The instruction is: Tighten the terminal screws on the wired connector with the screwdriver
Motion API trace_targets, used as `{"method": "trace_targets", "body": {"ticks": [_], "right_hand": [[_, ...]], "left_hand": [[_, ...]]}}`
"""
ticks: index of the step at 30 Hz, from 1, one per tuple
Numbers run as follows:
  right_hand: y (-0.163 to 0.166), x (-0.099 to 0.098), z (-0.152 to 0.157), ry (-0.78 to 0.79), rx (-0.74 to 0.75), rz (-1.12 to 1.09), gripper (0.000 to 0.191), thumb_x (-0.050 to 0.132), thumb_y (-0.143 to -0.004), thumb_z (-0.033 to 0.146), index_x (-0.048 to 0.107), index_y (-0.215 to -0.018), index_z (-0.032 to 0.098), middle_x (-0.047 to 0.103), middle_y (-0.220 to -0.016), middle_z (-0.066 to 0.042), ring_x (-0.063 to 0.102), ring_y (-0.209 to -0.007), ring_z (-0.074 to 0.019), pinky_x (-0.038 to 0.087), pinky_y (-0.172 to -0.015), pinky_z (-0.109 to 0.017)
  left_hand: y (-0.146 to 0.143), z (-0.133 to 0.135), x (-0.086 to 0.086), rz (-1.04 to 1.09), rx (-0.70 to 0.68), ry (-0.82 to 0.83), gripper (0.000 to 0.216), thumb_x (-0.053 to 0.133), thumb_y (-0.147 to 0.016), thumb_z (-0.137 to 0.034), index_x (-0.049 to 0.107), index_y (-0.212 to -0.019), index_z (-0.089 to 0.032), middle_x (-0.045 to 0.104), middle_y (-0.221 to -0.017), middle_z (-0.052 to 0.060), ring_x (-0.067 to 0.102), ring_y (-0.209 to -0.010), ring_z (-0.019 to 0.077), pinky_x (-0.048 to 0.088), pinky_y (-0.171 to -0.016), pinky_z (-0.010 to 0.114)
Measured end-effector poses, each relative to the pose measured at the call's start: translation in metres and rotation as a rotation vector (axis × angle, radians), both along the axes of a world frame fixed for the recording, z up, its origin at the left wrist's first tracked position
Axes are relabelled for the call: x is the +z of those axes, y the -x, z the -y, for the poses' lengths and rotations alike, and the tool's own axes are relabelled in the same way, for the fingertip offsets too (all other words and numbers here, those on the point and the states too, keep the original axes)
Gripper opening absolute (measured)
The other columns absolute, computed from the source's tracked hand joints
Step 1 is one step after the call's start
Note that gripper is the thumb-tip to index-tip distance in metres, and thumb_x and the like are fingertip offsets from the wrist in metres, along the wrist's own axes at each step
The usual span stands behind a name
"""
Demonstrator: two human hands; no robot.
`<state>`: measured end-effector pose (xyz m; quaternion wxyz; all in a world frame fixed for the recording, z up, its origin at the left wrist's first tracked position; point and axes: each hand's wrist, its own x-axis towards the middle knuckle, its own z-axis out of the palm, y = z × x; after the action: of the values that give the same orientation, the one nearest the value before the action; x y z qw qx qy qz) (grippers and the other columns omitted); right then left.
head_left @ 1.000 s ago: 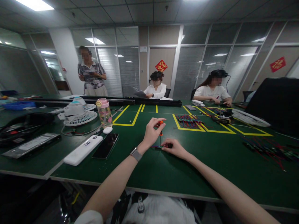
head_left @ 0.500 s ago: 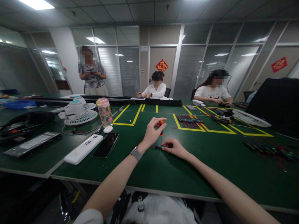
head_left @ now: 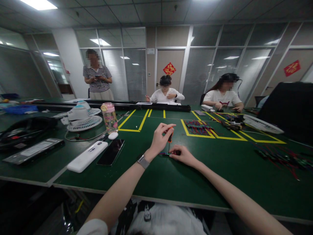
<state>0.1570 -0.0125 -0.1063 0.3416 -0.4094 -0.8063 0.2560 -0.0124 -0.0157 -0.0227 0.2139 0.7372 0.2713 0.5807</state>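
Frame centre: we find left hand raised, fingers gripping upright screwdriver — right hand low, board pinched between fingertips.

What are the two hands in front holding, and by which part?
The left hand holds an orange-and-black screwdriver by its handle. The right hand touches a small green circuit board at its right end; any grip is unclear.

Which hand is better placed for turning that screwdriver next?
Likely the left hand: it holds the orange screwdriver roughly upright over the small wired board, while the right hand sits low beside the board.
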Motion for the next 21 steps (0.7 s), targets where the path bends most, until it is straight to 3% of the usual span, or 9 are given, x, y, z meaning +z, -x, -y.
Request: {"method": "trace_targets", "body": {"ticks": [5, 8, 12, 17, 21], "right_hand": [[-0.0002, 0.0007, 0.0006, 0.005, 0.005, -0.001, 0.017, 0.067, -0.075, 0.029, 0.071, -0.085, 0.016, 0.061, -0.076, -0.003, 0.054, -0.065, -0.0131, 0.043, -0.061, -0.026], [-0.0002, 0.0007, 0.0009, 0.011, 0.002, -0.004, 0.016, 0.067, -0.075, 0.029, 0.071, -0.084, 0.016, 0.062, -0.077, -0.004, 0.055, -0.065, -0.0134, 0.044, -0.061, -0.026], [0.0, 0.0016, 0.0014, 0.008, -0.001, -0.001, 0.016, 0.067, -0.075, 0.029, 0.071, -0.084, 0.016, 0.062, -0.076, -0.004, 0.055, -0.066, -0.0136, 0.044, -0.062, -0.027], [0.0, 0.0015, 0.0013, -0.004, -0.006, 0.014, 0.015, 0.067, -0.075, 0.027, 0.071, -0.084, 0.016, 0.06, -0.075, -0.003, 0.054, -0.065, -0.0134, 0.043, -0.061, -0.027], [-0.0005, -0.0012, -0.0003, -0.007, -0.007, 0.011, 0.015, 0.067, -0.074, 0.027, 0.071, -0.084, 0.016, 0.06, -0.075, -0.003, 0.054, -0.065, -0.0131, 0.043, -0.061, -0.026]], "left_hand": [[-0.0022, -0.003, -0.0004, 0.086, -0.17, 0.118, 0.033, 0.044, -0.092, -0.027, 0.059, -0.12, -0.02, 0.064, -0.108, 0.008, 0.062, -0.096, 0.0164, 0.049, -0.084, 0.029], [-0.0016, -0.0055, -0.0013, 0.099, -0.128, 0.138, 0.028, 0.053, -0.087, -0.028, 0.064, -0.111, -0.018, 0.064, -0.098, 0.007, 0.062, -0.085, 0.0148, 0.051, -0.076, 0.026], [0.001, -0.0064, -0.0018, 0.08, 0.004, 0.077, 0.023, 0.06, -0.083, -0.032, 0.068, -0.101, -0.02, 0.06, -0.098, 0.005, 0.059, -0.088, 0.0148, 0.049, -0.074, 0.024], [-0.0001, -0.0078, -0.0019, 0.114, -0.134, 0.164, 0.031, 0.043, -0.092, -0.024, 0.061, -0.117, -0.021, 0.062, -0.111, 0.007, 0.061, -0.097, 0.0155, 0.049, -0.082, 0.026], [-0.0013, -0.0083, -0.0028, 0.128, -0.165, 0.189, 0.03, 0.048, -0.09, -0.026, 0.061, -0.116, -0.018, 0.064, -0.102, 0.007, 0.063, -0.086, 0.0143, 0.05, -0.077, 0.026]]}}
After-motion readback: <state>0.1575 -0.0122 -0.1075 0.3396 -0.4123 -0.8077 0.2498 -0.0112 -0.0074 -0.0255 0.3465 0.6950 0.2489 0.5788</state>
